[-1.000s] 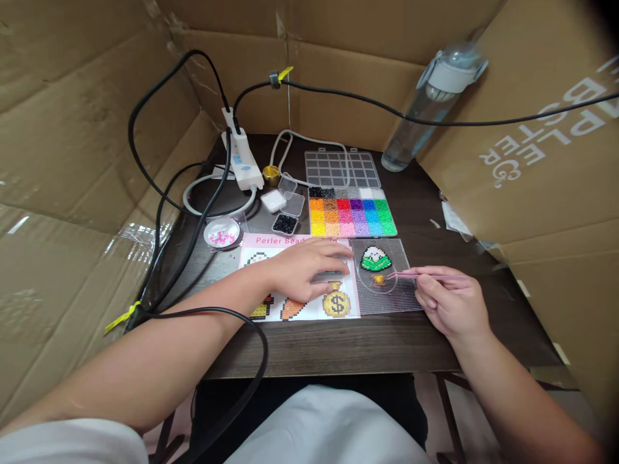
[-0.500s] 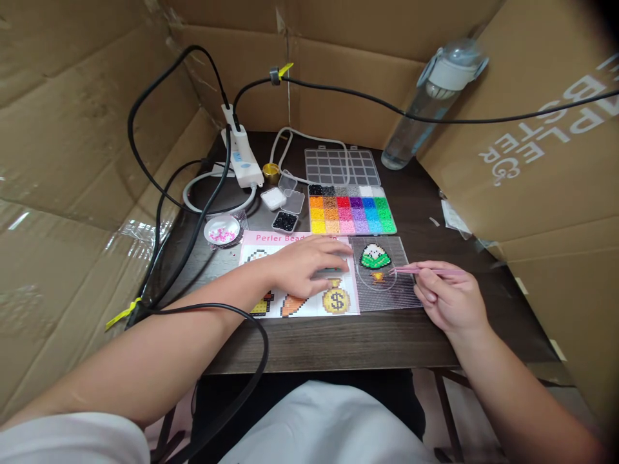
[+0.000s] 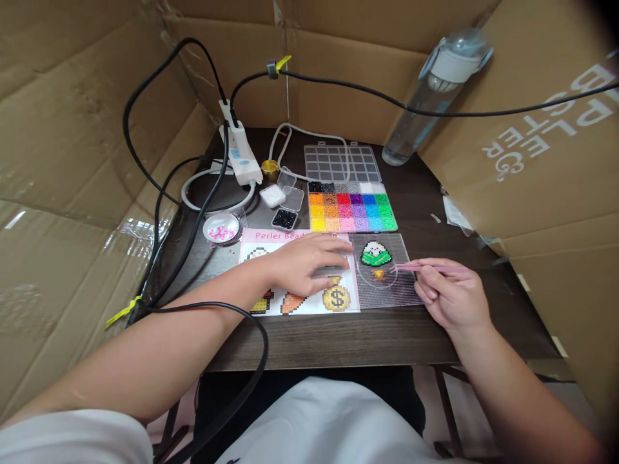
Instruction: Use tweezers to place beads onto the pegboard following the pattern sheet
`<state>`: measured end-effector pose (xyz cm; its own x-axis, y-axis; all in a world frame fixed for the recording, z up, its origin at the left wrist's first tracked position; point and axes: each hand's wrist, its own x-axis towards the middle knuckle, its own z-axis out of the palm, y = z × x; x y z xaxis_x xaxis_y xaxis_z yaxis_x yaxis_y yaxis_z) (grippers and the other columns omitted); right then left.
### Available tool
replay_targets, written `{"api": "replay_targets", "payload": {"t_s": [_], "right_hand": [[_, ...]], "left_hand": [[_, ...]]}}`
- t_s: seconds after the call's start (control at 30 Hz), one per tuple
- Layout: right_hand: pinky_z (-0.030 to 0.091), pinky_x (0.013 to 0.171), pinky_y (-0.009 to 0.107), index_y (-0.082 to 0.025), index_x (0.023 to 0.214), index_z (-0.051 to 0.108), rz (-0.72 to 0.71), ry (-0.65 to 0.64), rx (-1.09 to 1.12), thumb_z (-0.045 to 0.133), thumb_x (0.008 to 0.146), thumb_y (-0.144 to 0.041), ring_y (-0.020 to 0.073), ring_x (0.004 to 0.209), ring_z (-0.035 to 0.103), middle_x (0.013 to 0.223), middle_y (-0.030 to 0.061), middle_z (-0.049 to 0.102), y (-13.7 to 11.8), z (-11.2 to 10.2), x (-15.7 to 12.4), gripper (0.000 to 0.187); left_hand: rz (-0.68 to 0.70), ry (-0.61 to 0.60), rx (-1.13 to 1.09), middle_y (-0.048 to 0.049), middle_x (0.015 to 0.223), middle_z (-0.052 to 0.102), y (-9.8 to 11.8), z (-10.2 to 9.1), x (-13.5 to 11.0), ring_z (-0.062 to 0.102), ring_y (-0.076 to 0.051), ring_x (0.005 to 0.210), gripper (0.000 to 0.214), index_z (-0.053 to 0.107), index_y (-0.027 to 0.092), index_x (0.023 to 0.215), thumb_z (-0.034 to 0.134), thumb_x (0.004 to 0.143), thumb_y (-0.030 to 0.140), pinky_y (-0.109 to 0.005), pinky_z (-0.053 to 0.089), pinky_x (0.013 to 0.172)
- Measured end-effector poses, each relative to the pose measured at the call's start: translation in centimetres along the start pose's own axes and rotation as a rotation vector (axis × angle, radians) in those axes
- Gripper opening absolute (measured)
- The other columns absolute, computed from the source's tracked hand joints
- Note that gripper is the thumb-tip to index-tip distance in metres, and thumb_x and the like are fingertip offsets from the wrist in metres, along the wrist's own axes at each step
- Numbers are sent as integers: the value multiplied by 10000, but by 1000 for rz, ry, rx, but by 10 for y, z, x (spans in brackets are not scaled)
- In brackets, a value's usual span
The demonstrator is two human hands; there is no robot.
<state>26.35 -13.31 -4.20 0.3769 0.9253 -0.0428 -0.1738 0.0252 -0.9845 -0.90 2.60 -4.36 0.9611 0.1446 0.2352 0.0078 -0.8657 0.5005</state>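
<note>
Head view, right hand (image 3: 452, 298): pinched shut round pink tweezers (image 3: 425, 267), fingers curled tight, tips pointing left over the clear pegboard (image 3: 387, 293).
Head view, tweezer tips: closed or nearly so just beside a small orange bead cluster (image 3: 378, 274); whether a bead sat between them could not be told.
Head view, bead figure (image 3: 376, 253): green-and-white, just above the tips, on the same board.
Head view, left hand (image 3: 309, 263): flat and open, holding nothing, palm pressed on the pattern sheet (image 3: 300, 303), left of the tweezers.
Head view, bead tray (image 3: 352, 206): beyond the grip, lid open, colours sorted.
Head view, black cable (image 3: 232, 348): looped under the left forearm.
Risk: a sideways nudge of the tips would likely knock loose beads off their pegs; the forearm dragging the cable might shift the sheet and board.
</note>
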Motion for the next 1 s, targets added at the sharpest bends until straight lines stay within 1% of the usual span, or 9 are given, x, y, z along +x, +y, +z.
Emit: {"api": "replay_targets", "payload": {"t_s": [0.13,0.33,0.57,0.77,1.0], "right_hand": [[310,380,185,-211,837,847,4,4,11,961,712,-358,28,390,433,855,145,820,0,0,1,224],[303,377,191,-208,826,851,-10,14,3,953,728,-352,30,389,432,875,157,822,1,-2,0,201],[293,371,195,-189,814,850,-6,45,-9,960,706,-363,33,382,434,873,165,820,1,-4,-1,232],[297,375,197,-184,814,851,-10,48,-12,958,708,-354,30,379,436,869,166,819,1,-2,0,228],[287,370,194,-202,814,849,-9,38,-15,960,710,-367,28,380,424,875,153,822,0,-2,-1,225]], "left_hand": [[-7,1,7,-156,1540,582,0,1,1,560,-349,1418,348,714,187,1239,630,921,302,-584,475,1162],[10,5,24,-154,1538,591,2,-1,1,555,-337,1433,363,720,192,1261,617,926,288,-571,467,1176],[-18,-45,30,-146,1589,546,4,-2,0,523,-332,1474,403,707,192,1317,595,943,292,-567,446,1196],[-35,-46,45,-122,1593,547,5,-2,2,519,-328,1477,381,712,217,1308,593,965,333,-565,428,1206],[-31,-38,48,-131,1566,574,6,-1,3,530,-327,1462,368,712,204,1284,594,960,331,-562,422,1206]]}}
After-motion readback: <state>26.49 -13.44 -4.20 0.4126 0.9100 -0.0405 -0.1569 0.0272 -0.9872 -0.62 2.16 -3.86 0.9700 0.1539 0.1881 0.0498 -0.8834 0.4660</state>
